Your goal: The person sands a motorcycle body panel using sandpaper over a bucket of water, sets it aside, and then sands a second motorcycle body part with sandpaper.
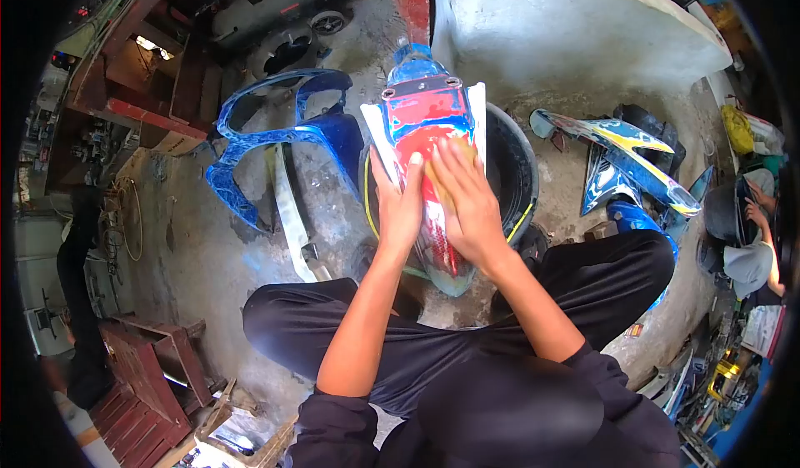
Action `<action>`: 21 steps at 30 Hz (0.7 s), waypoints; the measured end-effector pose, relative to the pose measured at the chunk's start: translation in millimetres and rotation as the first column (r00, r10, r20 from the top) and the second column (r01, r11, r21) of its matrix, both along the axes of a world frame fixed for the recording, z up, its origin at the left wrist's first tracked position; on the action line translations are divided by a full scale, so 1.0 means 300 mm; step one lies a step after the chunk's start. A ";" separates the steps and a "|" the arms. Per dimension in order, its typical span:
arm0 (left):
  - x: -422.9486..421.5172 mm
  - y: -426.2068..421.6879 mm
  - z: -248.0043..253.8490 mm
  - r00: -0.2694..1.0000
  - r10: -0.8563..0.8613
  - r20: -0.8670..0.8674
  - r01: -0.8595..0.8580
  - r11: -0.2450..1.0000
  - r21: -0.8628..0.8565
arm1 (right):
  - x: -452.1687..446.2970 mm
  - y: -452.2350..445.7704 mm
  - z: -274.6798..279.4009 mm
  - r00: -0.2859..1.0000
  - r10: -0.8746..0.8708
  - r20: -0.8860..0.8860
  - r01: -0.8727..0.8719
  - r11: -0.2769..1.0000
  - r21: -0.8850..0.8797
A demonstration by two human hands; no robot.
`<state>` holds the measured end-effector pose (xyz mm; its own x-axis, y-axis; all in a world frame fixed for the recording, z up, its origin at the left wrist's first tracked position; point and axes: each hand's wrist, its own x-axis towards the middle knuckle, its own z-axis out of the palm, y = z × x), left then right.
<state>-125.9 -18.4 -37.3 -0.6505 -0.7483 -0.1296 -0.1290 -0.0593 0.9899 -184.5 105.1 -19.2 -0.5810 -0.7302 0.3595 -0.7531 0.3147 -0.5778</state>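
A motorcycle fender [427, 110] with red, blue and white patches lies lengthwise before me, above a dark bucket [518, 155]. My left hand [399, 210] grips its left side, thumb on top and fingers along the edge. Across the red middle, my right hand [468, 205] lies with fingers extended, pressing a thin yellowish pad [439, 176] on the surface. Most of that pad is hidden under the fingers, so its exact kind is unclear. The fender's narrow, greyish end [451, 285] points toward my lap.
A blue motorcycle fairing [333, 135] and a pale curved strip [288, 210] lie on the concrete floor at left. Patterned body panels [621, 155] lie at right. A low wall [575, 30] stands behind, a wooden stool [146, 376] lower left. Another person [762, 210] is at far right.
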 end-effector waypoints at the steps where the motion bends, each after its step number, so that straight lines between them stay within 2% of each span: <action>1: -0.005 -0.004 -0.008 1.000 0.005 -0.007 -0.005 1.000 0.001 | 0.030 0.028 -0.010 1.000 0.005 -0.007 -0.005 1.000 0.001; 3: 0.003 -0.003 -0.019 0.999 0.004 0.036 -0.005 1.000 0.027 | 0.126 0.111 -0.063 0.996 0.050 0.080 -0.047 0.998 -0.037; 4: 0.005 -0.007 -0.042 0.992 0.015 0.127 -0.017 1.000 0.013 | 0.178 0.157 -0.106 0.995 0.062 0.084 -0.059 0.998 -0.032; 5: 0.009 -0.005 -0.046 0.991 0.022 0.132 -0.025 1.000 0.019 | 0.226 0.205 -0.152 0.994 0.086 0.069 -0.087 0.996 0.011; 7: 0.000 0.000 -0.038 0.999 0.020 0.035 -0.020 1.000 0.011 | 0.229 0.224 -0.176 0.993 0.111 0.049 -0.114 0.992 0.057; 9: 0.002 -0.008 -0.038 0.998 0.016 0.059 -0.017 1.000 0.014 | 0.181 0.177 -0.162 0.996 0.079 -0.045 -0.080 0.997 -0.018; 11: 0.003 -0.009 -0.038 0.996 0.005 0.085 -0.004 1.000 -0.008 | 0.092 0.088 -0.108 1.000 0.023 0.001 -0.023 0.997 -0.076; 12: 0.002 -0.006 -0.032 0.997 0.005 0.083 -0.004 1.000 -0.007 | 0.032 0.037 -0.081 0.997 -0.063 0.053 0.068 0.992 -0.105; 13: 0.001 -0.004 -0.024 0.999 -0.001 0.045 0.000 1.000 0.021 | 0.004 0.014 -0.060 0.983 -0.146 0.108 0.160 0.979 -0.130; 14: 0.002 -0.004 -0.019 1.000 -0.005 0.008 0.005 0.999 0.048 | 0.005 0.017 -0.044 0.984 -0.145 0.107 0.159 0.979 -0.132; 16: 0.006 0.004 -0.006 1.000 -0.003 -0.011 0.003 0.999 0.033 | 0.006 0.026 -0.019 1.000 0.025 0.001 -0.025 0.999 -0.046; 17: 0.004 0.002 -0.003 1.000 0.002 -0.027 -0.001 1.000 0.021 | 0.017 0.052 -0.020 1.000 0.027 -0.006 -0.027 0.998 -0.048; 18: 0.000 -0.006 -0.025 0.999 0.008 -0.033 -0.007 1.000 0.021 | 0.036 0.098 -0.030 0.991 0.132 0.031 -0.131 0.991 -0.031; 19: -0.001 -0.014 -0.053 0.999 0.013 0.033 -0.012 1.000 -0.026 | 0.038 0.127 -0.044 0.969 0.236 0.070 -0.235 0.972 -0.015; 20: 0.001 -0.012 -0.061 0.997 0.019 0.070 -0.015 0.999 -0.044 | 0.014 0.126 -0.060 0.972 0.234 0.008 -0.232 0.969 -0.085; 21: 0.001 -0.011 -0.054 0.994 0.025 0.106 -0.018 0.998 -0.063 | -0.001 0.107 -0.051 0.971 0.239 0.011 -0.237 0.968 -0.079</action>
